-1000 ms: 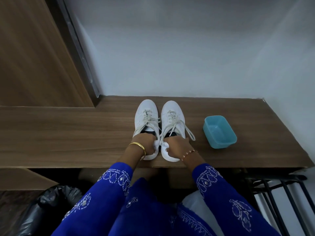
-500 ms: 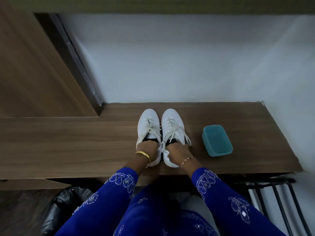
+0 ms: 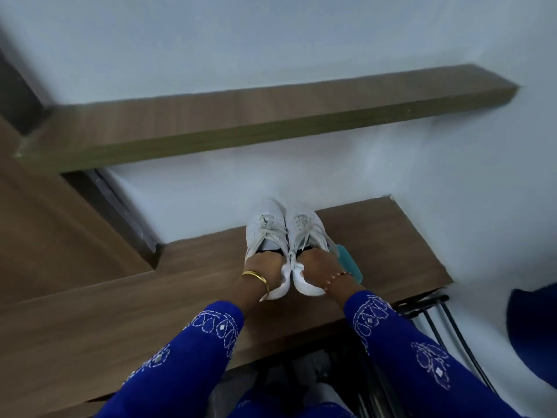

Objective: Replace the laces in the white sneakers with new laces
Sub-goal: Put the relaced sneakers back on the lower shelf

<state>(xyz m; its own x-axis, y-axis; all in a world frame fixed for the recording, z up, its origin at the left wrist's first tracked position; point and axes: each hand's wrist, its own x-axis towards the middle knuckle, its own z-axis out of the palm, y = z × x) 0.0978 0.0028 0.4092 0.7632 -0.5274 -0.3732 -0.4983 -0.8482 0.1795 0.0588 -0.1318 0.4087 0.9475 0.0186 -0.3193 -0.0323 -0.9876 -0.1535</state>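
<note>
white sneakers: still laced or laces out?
Laced. Both white sneakers show whitish laces crossing their fronts; left hand and right hand grip the heels.

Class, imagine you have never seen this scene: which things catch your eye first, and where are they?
A pair of white sneakers stands side by side on the wooden desk, laces in. The left hand and right hand each grip a heel. A teal container peeks out just right of the shoes.
</note>
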